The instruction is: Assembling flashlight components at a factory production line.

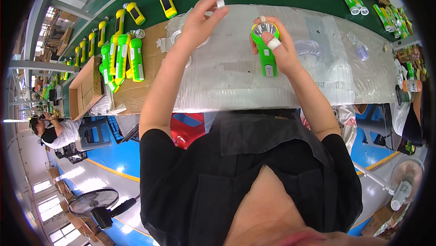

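Gripping the green plastic flashlight with its round silver reflector [267, 57] in your right hand [282, 49], its long axis pointing away from you, reflector end farthest, you hold your left hand [199, 24] apart leftward, fingers parted, seemingly empty.

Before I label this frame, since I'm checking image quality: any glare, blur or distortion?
Head view: the table bows with fisheye distortion; lower-left windows look washed out; the floor shows glare; the flashlight in the right hand looks fairly clear.
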`<action>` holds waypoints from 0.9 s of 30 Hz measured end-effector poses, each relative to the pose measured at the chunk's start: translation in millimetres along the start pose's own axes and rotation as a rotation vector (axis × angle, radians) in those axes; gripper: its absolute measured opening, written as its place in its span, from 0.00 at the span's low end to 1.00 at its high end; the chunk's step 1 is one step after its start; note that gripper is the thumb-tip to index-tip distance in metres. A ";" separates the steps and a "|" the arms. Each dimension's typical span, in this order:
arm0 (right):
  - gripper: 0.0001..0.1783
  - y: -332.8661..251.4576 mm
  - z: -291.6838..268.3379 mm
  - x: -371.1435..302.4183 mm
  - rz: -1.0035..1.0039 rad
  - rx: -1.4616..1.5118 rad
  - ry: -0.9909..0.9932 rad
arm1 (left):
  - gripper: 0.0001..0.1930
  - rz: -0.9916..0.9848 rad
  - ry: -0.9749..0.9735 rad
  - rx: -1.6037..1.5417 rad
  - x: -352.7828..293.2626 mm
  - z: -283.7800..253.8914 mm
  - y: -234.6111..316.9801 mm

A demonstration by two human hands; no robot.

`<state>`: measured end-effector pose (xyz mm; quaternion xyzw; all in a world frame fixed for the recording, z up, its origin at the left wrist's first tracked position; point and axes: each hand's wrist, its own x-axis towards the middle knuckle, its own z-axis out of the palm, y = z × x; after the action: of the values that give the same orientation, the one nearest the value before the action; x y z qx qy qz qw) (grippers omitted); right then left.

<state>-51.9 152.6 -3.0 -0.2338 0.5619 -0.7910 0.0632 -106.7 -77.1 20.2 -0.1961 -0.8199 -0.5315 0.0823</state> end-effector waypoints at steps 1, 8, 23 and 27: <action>0.16 0.2 -2.9 -1.2 0.000 0.002 0.004 | 0.19 -0.028 -0.030 -0.262 0.5 4.7 28.0; 0.21 4.2 6.1 -4.1 0.008 -0.065 -0.004 | 0.09 0.278 -0.026 -0.148 10.1 41.2 69.7; 0.21 7.2 1.0 -8.9 -0.047 -0.012 0.029 | 0.08 0.296 0.184 -0.214 4.4 39.3 60.8; 0.20 9.3 -4.5 -7.8 -0.077 0.000 -0.002 | 0.12 0.381 0.074 -0.013 -31.6 49.1 60.0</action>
<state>-48.5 156.0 -15.1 -0.2558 0.5523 -0.7927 0.0334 -49.8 -18.6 39.0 -0.3285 -0.7610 -0.5184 0.2105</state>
